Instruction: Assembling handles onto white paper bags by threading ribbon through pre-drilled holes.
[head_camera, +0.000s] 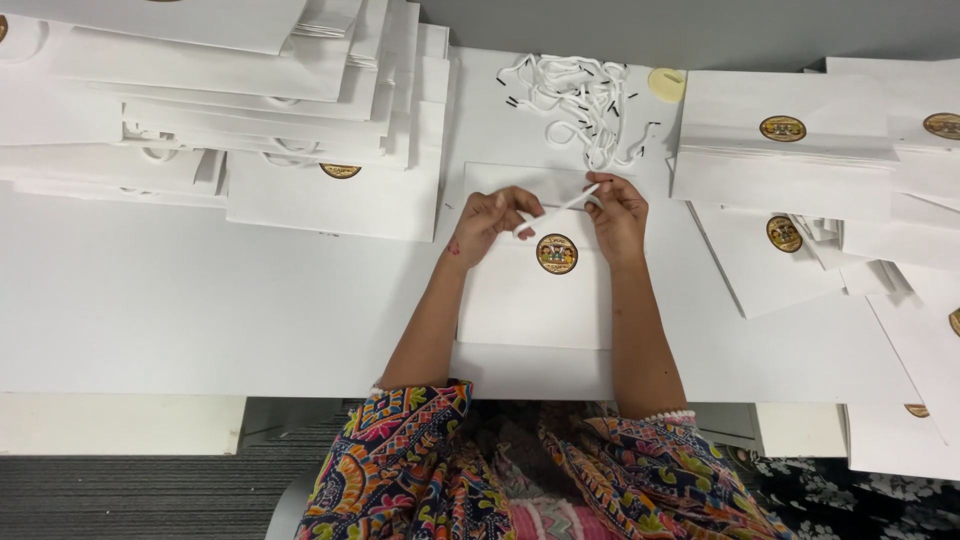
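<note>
1. Brightly patterned multicoloured sleeves (420, 460) sit lowest in the head view, nearest the camera, with both bare forearms reaching up over the white tabletop (200, 300).
2. Just beyond them lies a flat white paper bag with a round gold-and-brown sticker (535, 300), squarely in front of the person at the tabletop's near edge.
3. Left hand (490, 220) is curled, its fingertips pinched on one end of a thin white cord with dark tips (558, 210).
4. Right hand (615, 215) is likewise closed, pinching the cord's other end; the cord stretches between both hands, above the bag's top edge.
5. Behind the hands lies a loose heap of matching white cords (580, 95), with a small pale yellow disc (666, 84) beside it.
6. Stacks of similar white bags sit at the left (250, 100) and right (790, 150).
</note>
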